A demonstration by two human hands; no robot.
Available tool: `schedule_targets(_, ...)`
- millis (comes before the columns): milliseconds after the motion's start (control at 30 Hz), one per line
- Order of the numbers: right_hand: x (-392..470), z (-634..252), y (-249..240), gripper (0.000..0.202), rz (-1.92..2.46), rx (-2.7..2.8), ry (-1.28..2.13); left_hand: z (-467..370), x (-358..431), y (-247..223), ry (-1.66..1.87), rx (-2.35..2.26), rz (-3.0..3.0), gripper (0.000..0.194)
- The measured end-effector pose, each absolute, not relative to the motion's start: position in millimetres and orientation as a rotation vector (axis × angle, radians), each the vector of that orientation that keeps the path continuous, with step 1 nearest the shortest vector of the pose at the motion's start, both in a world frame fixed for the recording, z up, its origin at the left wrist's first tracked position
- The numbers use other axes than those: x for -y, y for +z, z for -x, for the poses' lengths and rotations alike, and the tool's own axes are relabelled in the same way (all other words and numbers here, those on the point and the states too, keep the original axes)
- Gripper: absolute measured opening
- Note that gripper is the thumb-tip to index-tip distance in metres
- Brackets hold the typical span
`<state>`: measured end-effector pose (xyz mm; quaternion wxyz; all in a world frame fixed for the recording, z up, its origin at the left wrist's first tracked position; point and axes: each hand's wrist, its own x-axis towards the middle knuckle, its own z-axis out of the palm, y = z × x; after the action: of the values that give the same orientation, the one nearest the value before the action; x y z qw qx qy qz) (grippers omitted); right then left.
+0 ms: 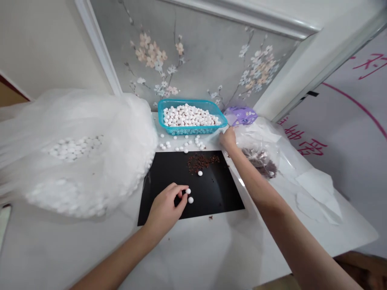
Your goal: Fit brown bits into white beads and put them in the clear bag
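Note:
My left hand (pixel 167 204) is over a black mat (pixel 169 169), its thumb and index fingertips closed on a small white ball (pixel 188 191). A second white ball (pixel 190 199) lies just below the fingertips, and a third ball (pixel 200 173) sits further back on the mat. Small reddish-brown bits (pixel 201 162) are scattered at the mat's back right. My right hand (pixel 229 139) is by the right front corner of a blue basket (pixel 193 129) heaped with white balls. Its fingers are curled and slightly blurred; whatever they hold cannot be made out.
A large translucent bag (pixel 127 117) of white balls fills the left of the table. Loose balls (pixel 198 141) lie between basket and mat. On the right are a clear bag of dark brown bits (pixel 262 160), a purple package (pixel 242 115) and white sheets (pixel 320 193). A wall stands behind.

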<state>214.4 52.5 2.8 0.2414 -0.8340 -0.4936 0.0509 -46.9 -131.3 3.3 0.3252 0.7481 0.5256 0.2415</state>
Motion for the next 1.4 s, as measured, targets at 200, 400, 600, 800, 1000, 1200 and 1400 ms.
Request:
schedule_targets(200,-66.8,-223.8,1.3,0.021,2.202,1.374,0.125,48.5,131.6,2.5,0.693,-1.355,-1.921,0.028)
schedule_targets(400,18.8,-183.0,8.3,0.024,1.977,1.466,0.035,49.8,129.3,3.6,0.887,-1.289,-1.655,0.031)
schedule_targets(600,120.1,-113.4,13.8,0.015,1.237,1.898,0.605,50.9,129.4,9.0,0.985,-1.168,-1.322,0.033)
schedule_targets(800,128.9,-103.5,13.6,0.016,1.167,1.870,0.751,51.7,124.9,6.3,0.995,-1.132,-1.188,0.027)
schedule_targets(1000,103.6,-141.2,27.9,0.032,1.221,1.883,0.924,49.8,126.1,8.6,0.940,-1.178,-1.279,0.027)
schedule_targets(1200,78.4,-194.0,7.7,0.012,1.795,1.649,0.304,48.0,126.1,14.4,0.963,-1.263,-1.273,0.026)
schedule_targets(1400,74.4,-201.9,-6.3,0.011,1.802,1.632,0.380,48.4,126.5,12.7,0.930,-1.216,-1.223,0.027)
